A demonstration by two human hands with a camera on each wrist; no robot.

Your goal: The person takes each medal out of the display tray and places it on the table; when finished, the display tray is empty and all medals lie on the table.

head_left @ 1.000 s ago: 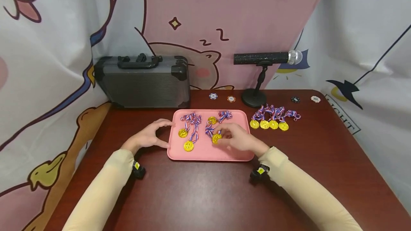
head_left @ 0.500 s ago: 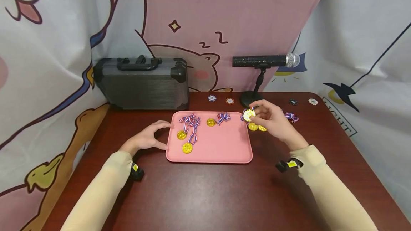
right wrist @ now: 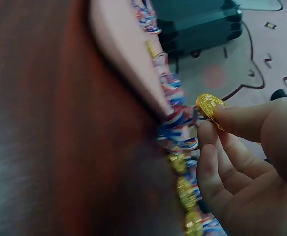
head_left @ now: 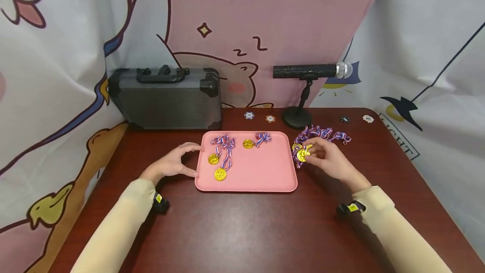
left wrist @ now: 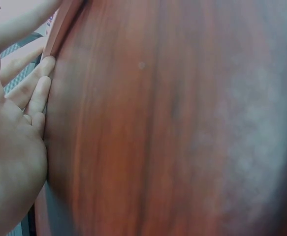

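The left hand (head_left: 170, 164) rests at the left edge of a pink tray (head_left: 265, 171), thumb and fingers spread apart and touching the rim. Just right of the tray, the right hand (head_left: 335, 162) pinches a gold medal (head_left: 302, 155) between thumb and fingers. Its striped ribbon hangs beside the tray; the right wrist view shows the pinched medal (right wrist: 209, 107) tilted, above other medals (right wrist: 186, 191) in a row on the table. Three medals with bunched ribbons lie on the tray: a front one (head_left: 220, 175), a left one (head_left: 213, 159) and a back one (head_left: 248, 144).
Behind the tray stand a grey hard case (head_left: 166, 104) at left and a black microphone (head_left: 307, 70) on a stand at right. Poker chips (head_left: 249, 115) lie along the table's back edge. Printed curtains (head_left: 303, 12) enclose the table (head_left: 227, 231).
The right hand has lifted a medal off the tray's middle and carried it right, then slightly lower, beside the row of medals. The left hand has stayed at the tray's edge.
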